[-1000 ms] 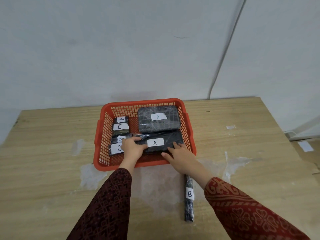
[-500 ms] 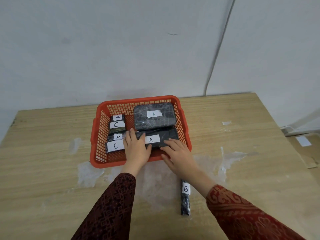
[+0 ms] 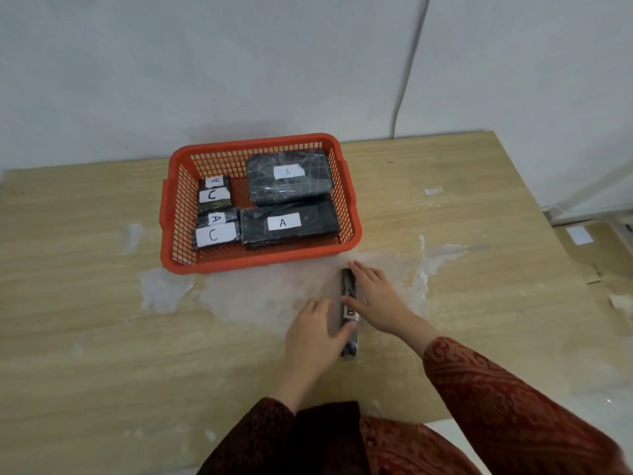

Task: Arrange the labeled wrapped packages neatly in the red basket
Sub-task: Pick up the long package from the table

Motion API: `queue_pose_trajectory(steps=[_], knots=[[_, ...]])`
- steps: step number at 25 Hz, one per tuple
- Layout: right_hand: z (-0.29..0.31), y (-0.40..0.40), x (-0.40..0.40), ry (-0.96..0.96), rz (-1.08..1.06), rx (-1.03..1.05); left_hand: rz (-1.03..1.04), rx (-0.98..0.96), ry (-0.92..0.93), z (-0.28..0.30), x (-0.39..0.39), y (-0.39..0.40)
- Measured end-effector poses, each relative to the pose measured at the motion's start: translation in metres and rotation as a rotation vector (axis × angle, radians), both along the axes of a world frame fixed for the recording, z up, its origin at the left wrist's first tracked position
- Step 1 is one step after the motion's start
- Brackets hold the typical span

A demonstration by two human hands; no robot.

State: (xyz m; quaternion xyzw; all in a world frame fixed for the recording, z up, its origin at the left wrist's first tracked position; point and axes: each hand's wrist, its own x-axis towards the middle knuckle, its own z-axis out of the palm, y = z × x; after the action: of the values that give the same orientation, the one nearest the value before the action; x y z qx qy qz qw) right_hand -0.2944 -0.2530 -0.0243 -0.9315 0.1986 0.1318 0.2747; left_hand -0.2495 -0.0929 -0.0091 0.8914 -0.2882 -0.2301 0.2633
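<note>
The red basket [image 3: 174,214] sits on the table and holds several black wrapped packages. Two large ones marked A, a far one [image 3: 289,176] and a near one [image 3: 291,223], fill its right side. Smaller packages marked C [image 3: 214,234] and A are stacked on the left. In front of the basket a long thin black package marked B [image 3: 349,315] lies on the table. My left hand [image 3: 317,332] touches its left side with fingers spread. My right hand [image 3: 375,299] rests along its right side, fingers on its far half. The package stays flat on the table.
The wooden table [image 3: 85,320] carries whitish peeled patches [image 3: 164,289] in front of the basket. A white wall with a cable [image 3: 407,80] rises behind. The table's right edge drops to a floor with cardboard and paper [image 3: 579,234].
Both hands have left the near A package in the basket and come back to the B package on the table. The camera view has shifted slightly.
</note>
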Motion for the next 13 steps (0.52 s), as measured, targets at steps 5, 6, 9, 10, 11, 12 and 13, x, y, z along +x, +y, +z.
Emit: queue_pose_trajectory(steps=[5, 6, 9, 10, 11, 12, 13], knots=[[-0.005, 0.009, -0.005, -0.142, -0.233, 0.175, -0.089, 0.103, 0.105, -0.021, -0.017, -0.006], [-0.002, 0.011, -0.007, -0.172, -0.292, 0.222, -0.081, 0.070, 0.163, -0.022, -0.016, -0.006], [0.020, 0.008, -0.017, -0.257, -0.407, 0.288, -0.108, -0.047, 0.269, -0.013, -0.015, -0.003], [0.031, 0.005, -0.019, -0.304, -0.440, 0.323, -0.111, -0.112, 0.254, -0.006, -0.013, -0.001], [0.044, 0.000, -0.021, -0.353, -0.477, 0.371, -0.102, -0.192, 0.227, 0.004, -0.010, 0.001], [0.057, -0.004, -0.021, -0.403, -0.520, 0.432, -0.088, -0.276, 0.192, 0.015, -0.005, 0.004], [0.071, -0.008, -0.019, -0.461, -0.571, 0.516, -0.075, -0.352, 0.153, 0.027, 0.003, 0.006]])
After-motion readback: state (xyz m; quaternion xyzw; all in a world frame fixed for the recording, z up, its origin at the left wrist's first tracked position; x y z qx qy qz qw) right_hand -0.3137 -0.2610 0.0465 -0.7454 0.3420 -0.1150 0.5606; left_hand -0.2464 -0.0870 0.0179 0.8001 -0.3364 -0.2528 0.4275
